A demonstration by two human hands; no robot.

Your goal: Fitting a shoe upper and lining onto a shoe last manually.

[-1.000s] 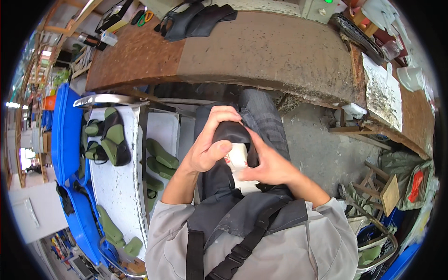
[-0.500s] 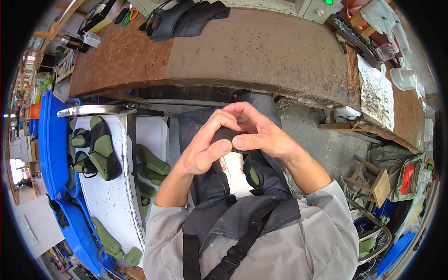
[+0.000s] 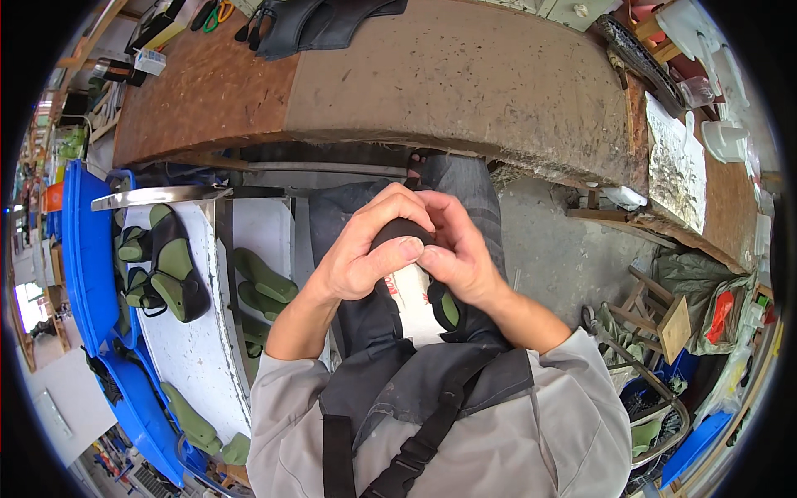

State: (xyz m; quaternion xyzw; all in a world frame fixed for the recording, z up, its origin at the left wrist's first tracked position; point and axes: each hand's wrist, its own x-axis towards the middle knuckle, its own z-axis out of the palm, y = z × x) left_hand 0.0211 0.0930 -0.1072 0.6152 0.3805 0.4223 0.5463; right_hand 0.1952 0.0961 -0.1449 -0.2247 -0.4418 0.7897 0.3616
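In my lap lies a partly made shoe (image 3: 403, 233) with a black upper, its toe end pointing away from me. A pale white insole (image 3: 418, 319) with red print faces up on it, and part of a green shoe last (image 3: 449, 310) shows at its right side. My left hand (image 3: 365, 249) wraps the toe end from the left, fingers curled over the far edge and thumb pressed on top. Opposite it, my right hand (image 3: 459, 249) grips the same end, its thumb close against the left thumb. The fingertips on the far side are partly hidden.
A worn brown workbench (image 3: 448, 91) stands ahead, with black leather pieces (image 3: 332, 29) on it. At left, a white rack (image 3: 178, 357) carries green lasts, some with black uppers, beside blue bins (image 3: 90, 257). A small wooden stool (image 3: 660, 319) is at right.
My right thumb has shifted down beside the left thumb, and the right fingers have come lower around the toe. The whole view has moved slightly.
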